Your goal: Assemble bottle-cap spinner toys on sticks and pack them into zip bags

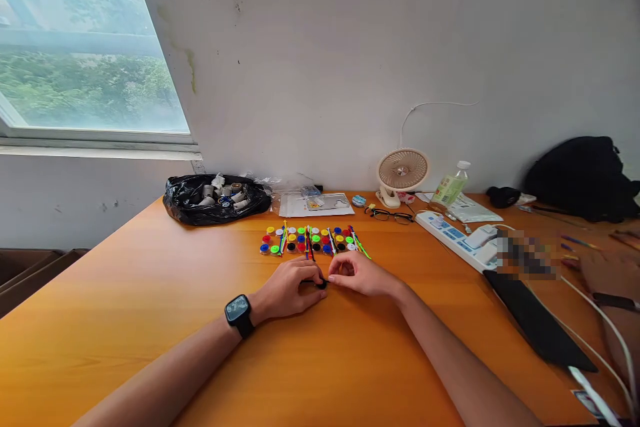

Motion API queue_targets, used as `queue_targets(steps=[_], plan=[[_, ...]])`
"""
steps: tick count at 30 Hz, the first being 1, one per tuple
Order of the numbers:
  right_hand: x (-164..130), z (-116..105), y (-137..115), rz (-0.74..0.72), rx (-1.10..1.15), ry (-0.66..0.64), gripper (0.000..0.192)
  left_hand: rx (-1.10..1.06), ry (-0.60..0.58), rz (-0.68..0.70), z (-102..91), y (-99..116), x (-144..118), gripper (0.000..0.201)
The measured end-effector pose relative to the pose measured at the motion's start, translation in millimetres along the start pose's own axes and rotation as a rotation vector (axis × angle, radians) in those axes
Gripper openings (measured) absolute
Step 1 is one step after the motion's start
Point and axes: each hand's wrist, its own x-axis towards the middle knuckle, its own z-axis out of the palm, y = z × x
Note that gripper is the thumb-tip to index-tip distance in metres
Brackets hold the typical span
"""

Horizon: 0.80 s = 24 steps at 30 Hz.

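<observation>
Centre frame, low on the counter (pixel 150 320): left hand (pixel 287 290) and right hand (pixel 363 275) meet, fingers pinched shut on a small black piece (pixel 321 284), just below the coloured caps (pixel 313 240).

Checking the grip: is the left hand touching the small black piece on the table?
Touching. The head view shows the left hand with its fingertips closed on the small black piece, no gap visible.
</observation>
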Motion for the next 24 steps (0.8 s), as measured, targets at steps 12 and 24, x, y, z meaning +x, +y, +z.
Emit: queue_targets(steps=[12,24], plan=[[-18.5,8.9,-35.8,0.147,-0.159,0.262,0.039,0.051,0.233,-0.014,-9.7,4.0,2.4,0.013],[2.2,-4.1,-2.2,0.073,0.077,0.541,0.054,0.285,0.628,-0.223,-57.2,-59.0,-0.3,0.021]])
